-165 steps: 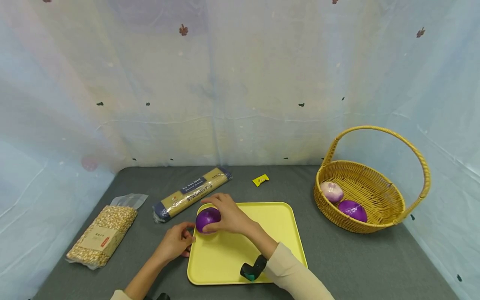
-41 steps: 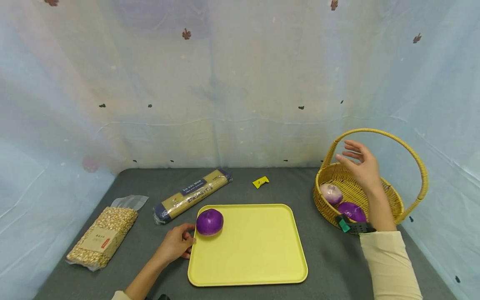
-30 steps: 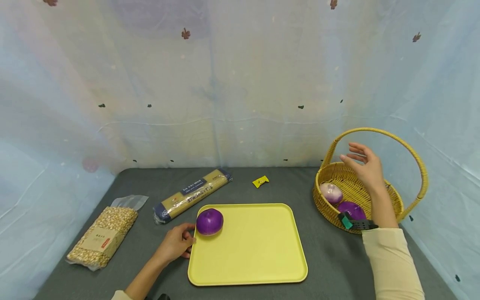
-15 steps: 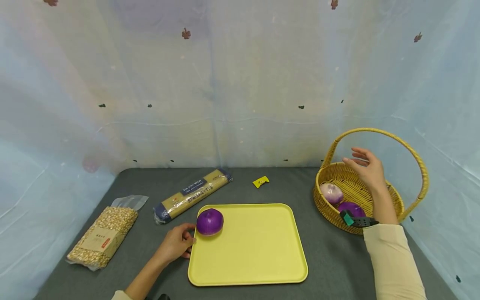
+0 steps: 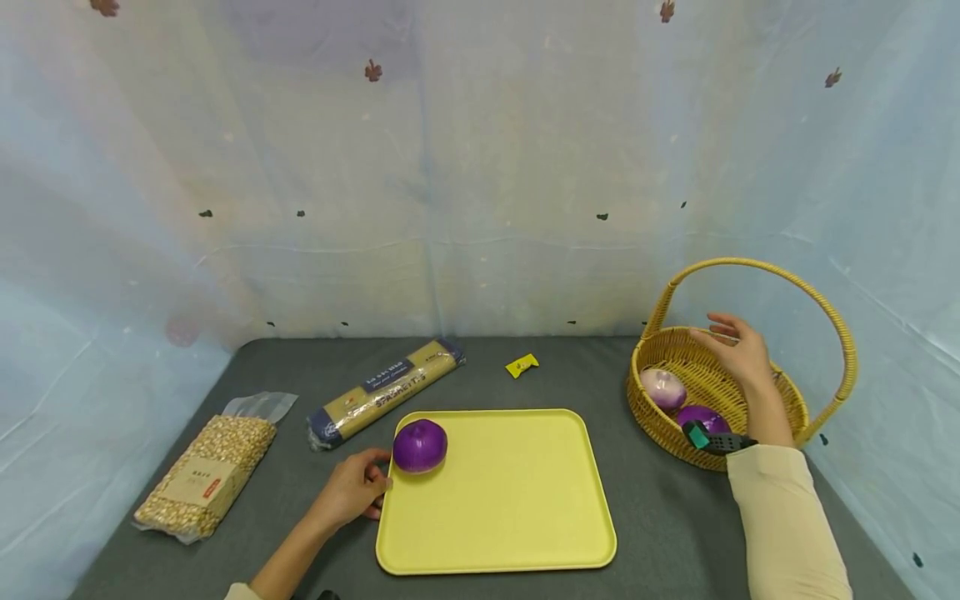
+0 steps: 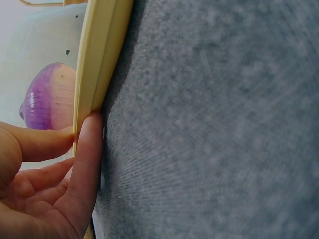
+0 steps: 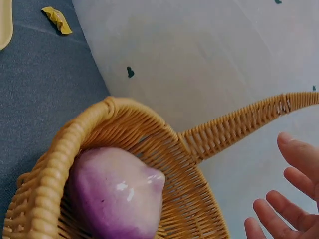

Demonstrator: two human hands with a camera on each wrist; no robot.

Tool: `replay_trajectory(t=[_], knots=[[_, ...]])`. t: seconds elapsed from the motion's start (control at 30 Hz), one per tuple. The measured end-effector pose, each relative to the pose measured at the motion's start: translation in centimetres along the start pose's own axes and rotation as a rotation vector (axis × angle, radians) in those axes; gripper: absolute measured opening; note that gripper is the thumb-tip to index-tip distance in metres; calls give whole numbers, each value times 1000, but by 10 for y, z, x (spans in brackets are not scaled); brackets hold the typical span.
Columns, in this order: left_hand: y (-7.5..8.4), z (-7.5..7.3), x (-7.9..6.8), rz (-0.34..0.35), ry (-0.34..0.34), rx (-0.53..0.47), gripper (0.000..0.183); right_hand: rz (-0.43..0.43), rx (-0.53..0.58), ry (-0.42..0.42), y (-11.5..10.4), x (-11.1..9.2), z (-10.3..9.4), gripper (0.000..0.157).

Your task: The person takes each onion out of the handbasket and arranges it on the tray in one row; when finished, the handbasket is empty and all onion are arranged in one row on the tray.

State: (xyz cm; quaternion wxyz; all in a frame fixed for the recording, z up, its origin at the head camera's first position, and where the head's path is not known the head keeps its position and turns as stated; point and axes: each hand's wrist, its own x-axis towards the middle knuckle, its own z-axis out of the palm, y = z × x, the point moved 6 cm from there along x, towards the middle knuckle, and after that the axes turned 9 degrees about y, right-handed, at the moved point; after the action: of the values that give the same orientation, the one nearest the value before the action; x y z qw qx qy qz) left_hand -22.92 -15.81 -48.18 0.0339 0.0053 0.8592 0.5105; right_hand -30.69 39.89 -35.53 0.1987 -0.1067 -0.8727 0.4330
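At the left side of the yellow tray (image 5: 510, 500), my left hand (image 5: 351, 492) pinches the rim. The left wrist view shows the thumb (image 6: 47, 144) on one side of the rim and a finger (image 6: 85, 154) against the outer wall. A purple onion (image 5: 420, 446) sits in the tray's far left corner. My right hand (image 5: 738, 350) hovers over the wicker basket (image 5: 787, 392), fingers spread apart and holding nothing. Inside the basket lie a pale purple-and-white onion (image 5: 663, 388) and a dark purple onion (image 5: 703, 418), partly hidden by the wrist strap.
A spaghetti packet (image 5: 386, 392) lies behind the tray. Further left is a clear bag of corn kernels (image 5: 206, 475). A small yellow wrapped candy (image 5: 522, 365) rests near the back edge of the grey table. The basket's tall handle (image 5: 843, 342) arches above its opening.
From the onion on the tray, my right hand has gone over to the basket, and lately sinks slowly lower there. The left hand stays at the tray's rim.
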Motion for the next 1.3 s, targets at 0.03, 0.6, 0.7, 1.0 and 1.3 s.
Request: replay_trajectory(t=[0.03,0.6,0.7,1.0,1.3], knots=[[0,0,0,1,-1,0,37,11,-1,-4,3,0,1,75],[-2,0,-1,-1,0,0,37,113,-13,-73,55,18,13,84],[-3,0,-1,4,-1,-5,37,104,-18,-95,37,6,14,83],[-4,0,2,3,-4,-1,38,136,-44,-121,38,3,18,81],[-1,0,1,-16,0,-2,37,132,-67,-130,42,4,20,78]])
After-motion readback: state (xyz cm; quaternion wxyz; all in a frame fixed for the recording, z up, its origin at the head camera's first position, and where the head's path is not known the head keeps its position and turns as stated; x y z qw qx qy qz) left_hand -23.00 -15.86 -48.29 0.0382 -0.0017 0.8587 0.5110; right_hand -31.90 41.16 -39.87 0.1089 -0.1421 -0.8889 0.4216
